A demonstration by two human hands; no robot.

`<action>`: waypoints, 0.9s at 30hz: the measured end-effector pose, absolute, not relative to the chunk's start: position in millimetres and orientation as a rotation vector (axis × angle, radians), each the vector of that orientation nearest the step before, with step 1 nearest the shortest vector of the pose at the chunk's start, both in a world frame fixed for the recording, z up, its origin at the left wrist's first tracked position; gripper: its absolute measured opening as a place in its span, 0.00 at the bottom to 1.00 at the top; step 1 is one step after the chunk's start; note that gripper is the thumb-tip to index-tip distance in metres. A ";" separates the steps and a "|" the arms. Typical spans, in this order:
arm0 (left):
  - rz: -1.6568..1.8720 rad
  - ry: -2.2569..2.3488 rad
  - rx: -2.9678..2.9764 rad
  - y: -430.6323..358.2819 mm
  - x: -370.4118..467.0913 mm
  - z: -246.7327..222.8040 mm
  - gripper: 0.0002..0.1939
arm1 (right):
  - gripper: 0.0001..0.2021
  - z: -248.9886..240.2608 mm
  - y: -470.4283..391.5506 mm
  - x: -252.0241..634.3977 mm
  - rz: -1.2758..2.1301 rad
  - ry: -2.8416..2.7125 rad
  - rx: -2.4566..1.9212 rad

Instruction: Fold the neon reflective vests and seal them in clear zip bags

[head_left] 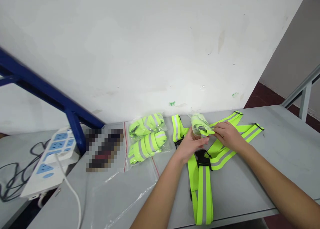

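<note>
My left hand [188, 145] holds a clear plastic bag [200, 123] with a rolled neon-yellow reflective strap inside, its fingers under and around the bag's left side. The fingertips of my right hand [228, 135] pinch the bag's lower right corner, where the yellow strap shows. Beneath both hands an unrolled reflective harness [204, 195] with black buckles lies spread on the grey table [282, 149]. To the left lie two more bagged rolls of the strap, one [146, 124] behind the other [147, 146].
Empty clear bags [122, 195] lie at the front left. A blurred-out item [105, 150] sits beside a blue metal frame [47, 92]. Further left are a white power strip [51, 159] and cables. A white wall [150, 55] stands behind the table.
</note>
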State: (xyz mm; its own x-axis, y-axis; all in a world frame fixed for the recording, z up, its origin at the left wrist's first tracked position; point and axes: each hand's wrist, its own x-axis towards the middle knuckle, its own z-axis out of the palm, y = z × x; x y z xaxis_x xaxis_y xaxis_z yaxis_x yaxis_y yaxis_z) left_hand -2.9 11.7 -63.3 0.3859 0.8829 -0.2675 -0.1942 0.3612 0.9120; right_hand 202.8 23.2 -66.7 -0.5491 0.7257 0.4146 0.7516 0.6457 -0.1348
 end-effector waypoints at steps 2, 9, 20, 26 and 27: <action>0.888 0.950 0.957 11.9 0.4 -67.3 0.24 | 0.11 -64.4 21.4 199.7 -0.166 -2.420 -1.137; 0.997 1.007 0.836 11.0 9.9 -76.0 0.24 | 0.13 -60.4 12.7 183.1 -0.325 -2.396 -1.000; 1.118 1.280 1.024 6.7 23.5 -82.7 0.09 | 0.12 -60.9 -1.9 162.2 0.111 -2.460 -0.954; 1.337 1.286 1.114 0.6 23.2 -75.1 0.15 | 0.12 -66.0 -2.8 158.6 0.291 -2.240 -1.036; 1.343 1.226 1.101 -0.1 23.1 -74.6 0.14 | 0.12 -65.8 -3.1 159.1 0.315 -2.204 -1.035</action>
